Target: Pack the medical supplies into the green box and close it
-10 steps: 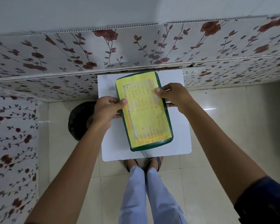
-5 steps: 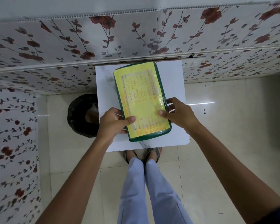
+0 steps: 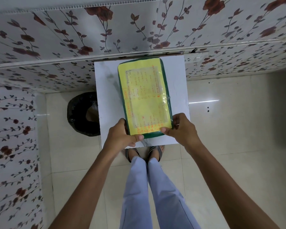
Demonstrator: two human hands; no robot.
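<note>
The green box [image 3: 144, 96] lies shut on the small white table [image 3: 104, 90], its lid covered by a yellow sheet with handwritten lines. My left hand [image 3: 120, 136] grips the box's near left corner, thumb pressed on the near edge. My right hand [image 3: 182, 128] holds the near right corner, with its thumb on the yellow sheet. No medical supplies show outside the box; its inside is hidden by the lid.
The table stands against a wall with flower-patterned panels [image 3: 139, 30]. A round black bin [image 3: 82, 113] sits on the tiled floor just left of the table. My legs and sandalled feet [image 3: 144, 152] are at the table's near edge.
Both hands have slid along the box's long sides from the far half to the near corners. The box stays flat and shut on the table.
</note>
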